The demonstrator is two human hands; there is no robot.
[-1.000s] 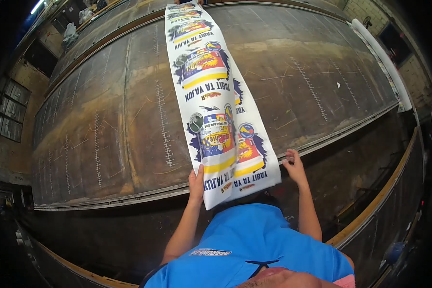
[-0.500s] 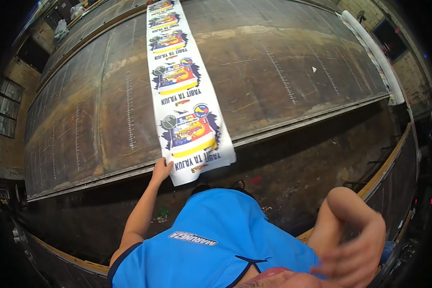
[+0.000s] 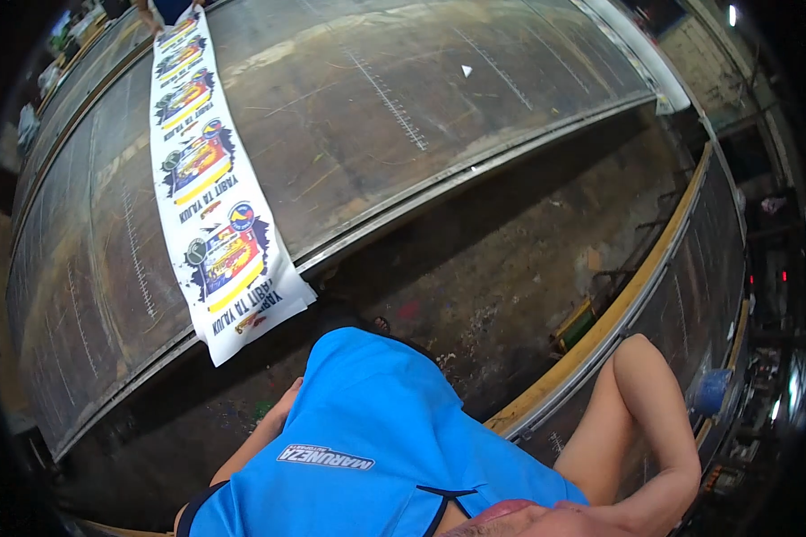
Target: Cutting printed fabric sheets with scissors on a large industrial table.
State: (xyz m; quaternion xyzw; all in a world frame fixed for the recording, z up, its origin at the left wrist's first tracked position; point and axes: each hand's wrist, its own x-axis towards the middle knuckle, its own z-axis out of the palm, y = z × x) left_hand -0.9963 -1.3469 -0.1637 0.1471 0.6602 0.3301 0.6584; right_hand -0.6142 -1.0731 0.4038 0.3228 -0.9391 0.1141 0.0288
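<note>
A long white strip of printed material (image 3: 172,148), with a repeating colourful emblem and dark lettering, lies across the big dark table (image 3: 331,170). Its near end hangs past the table's front edge, and a second layer shows at its corner. My left hand (image 3: 288,398) is low beside my blue shirt, apart from the strip; the shirt partly hides its fingers. My right arm is bent sharply at the elbow, with the right hand (image 3: 640,508) up close by my face. Its fingers are hidden there. At the strip's far end, another person's hand (image 3: 153,25) is by the edge.
Scale marks run along the tabletop, where a small white scrap (image 3: 467,71) lies. A white roll (image 3: 640,45) lines the table's far right side. Behind me on the right stands another table with a wooden edge (image 3: 631,291) and a blue roll (image 3: 713,391).
My left hand has let go of the strip's near corner and dropped to my side. The right hand has moved in against my face. My view has swung to the right.
</note>
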